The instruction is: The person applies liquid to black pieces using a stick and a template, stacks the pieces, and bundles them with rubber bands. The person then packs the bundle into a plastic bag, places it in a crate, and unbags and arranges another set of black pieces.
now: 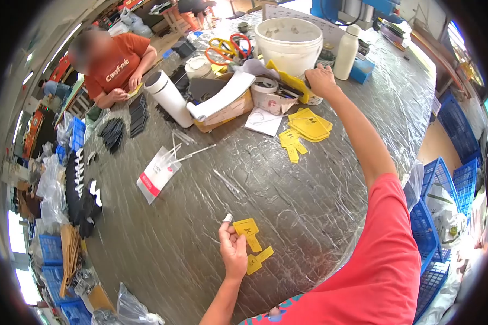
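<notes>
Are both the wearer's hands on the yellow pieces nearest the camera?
No, only the left hand is at those yellow pieces; the right hand is beside the white bucket.

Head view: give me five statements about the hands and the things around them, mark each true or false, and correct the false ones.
1. The left hand holds yellow pieces. True.
2. The right hand is inside the white bucket. False: the right hand is outside the white bucket, by its near side.
3. Thin white sticks show at one end of the white-and-red packet. True.
4. Every yellow piece in view is in the left hand. False: more lie on the table, including a stack nearer the white bucket.
5. Blue crates stand beyond the right edge of the table. True.
</notes>
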